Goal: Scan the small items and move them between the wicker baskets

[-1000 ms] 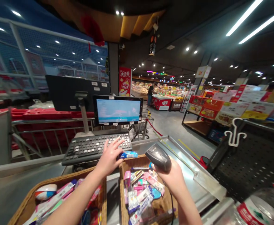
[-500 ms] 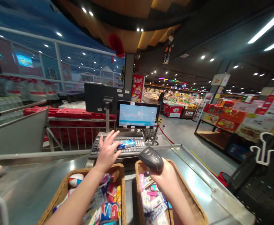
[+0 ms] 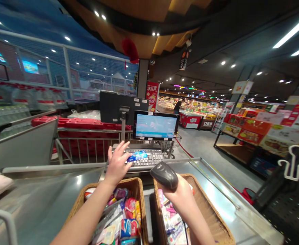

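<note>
My left hand (image 3: 118,163) is over the left part of the black keyboard (image 3: 156,157). Its thumb and a finger pinch the end of a small blue packet (image 3: 138,156), while the other fingers are spread. In my right hand (image 3: 181,190) is a dark grey barcode scanner (image 3: 164,175), its head pointing left toward the packet. Below my left forearm stands a wicker basket (image 3: 142,207) filled with colourful packaged goods. A second wicker basket (image 3: 210,212), holding more small packages (image 3: 175,223), lies under my right forearm.
Behind the keyboard stand a lit screen (image 3: 156,126) and a dark monitor back (image 3: 112,108). The metal counter (image 3: 44,194) runs to both sides. A white hook (image 3: 294,163) and perforated panel are at right, a grey rail (image 3: 3,216) at lower left.
The view has turned slightly left, so the keyboard, screens and baskets sit further right in the picture. Both hands keep their holds, a little further left relative to the keyboard.
</note>
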Demonstrator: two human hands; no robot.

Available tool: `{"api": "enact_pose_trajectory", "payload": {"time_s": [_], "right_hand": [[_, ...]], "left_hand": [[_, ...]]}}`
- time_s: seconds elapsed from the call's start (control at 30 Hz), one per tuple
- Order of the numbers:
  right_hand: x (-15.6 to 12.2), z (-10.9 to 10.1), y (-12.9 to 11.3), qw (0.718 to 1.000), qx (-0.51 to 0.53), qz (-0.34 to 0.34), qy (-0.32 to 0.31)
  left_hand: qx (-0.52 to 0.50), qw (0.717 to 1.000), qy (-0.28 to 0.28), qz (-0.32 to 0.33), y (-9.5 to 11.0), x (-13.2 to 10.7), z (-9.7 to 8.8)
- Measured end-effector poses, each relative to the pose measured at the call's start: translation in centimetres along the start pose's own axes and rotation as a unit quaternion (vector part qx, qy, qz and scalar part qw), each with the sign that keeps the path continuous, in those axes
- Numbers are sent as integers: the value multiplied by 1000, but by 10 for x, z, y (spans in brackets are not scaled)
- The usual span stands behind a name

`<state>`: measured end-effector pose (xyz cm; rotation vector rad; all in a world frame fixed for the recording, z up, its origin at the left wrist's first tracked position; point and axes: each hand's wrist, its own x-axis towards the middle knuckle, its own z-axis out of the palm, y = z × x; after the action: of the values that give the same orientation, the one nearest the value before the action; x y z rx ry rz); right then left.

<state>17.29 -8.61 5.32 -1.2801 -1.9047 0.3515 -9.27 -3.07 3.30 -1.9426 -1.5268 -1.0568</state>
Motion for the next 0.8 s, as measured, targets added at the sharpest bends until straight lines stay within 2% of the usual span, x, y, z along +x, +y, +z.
{"api": "enact_pose_trajectory", "payload": {"time_s": [0.43,0.63,0.8], "right_hand": [[-9,9,-15,1000,13,-17,-15],[-13,17,-15,999,30,4,-36],[-16,26,-16,997,59,11,-49]], "left_hand": [[-6,1000,-15,-27,-7,-19,-8],[-7,997,-49,-54,-10,-42,-9],[-2,993,-101,-58,-15,-69,-5]]}}
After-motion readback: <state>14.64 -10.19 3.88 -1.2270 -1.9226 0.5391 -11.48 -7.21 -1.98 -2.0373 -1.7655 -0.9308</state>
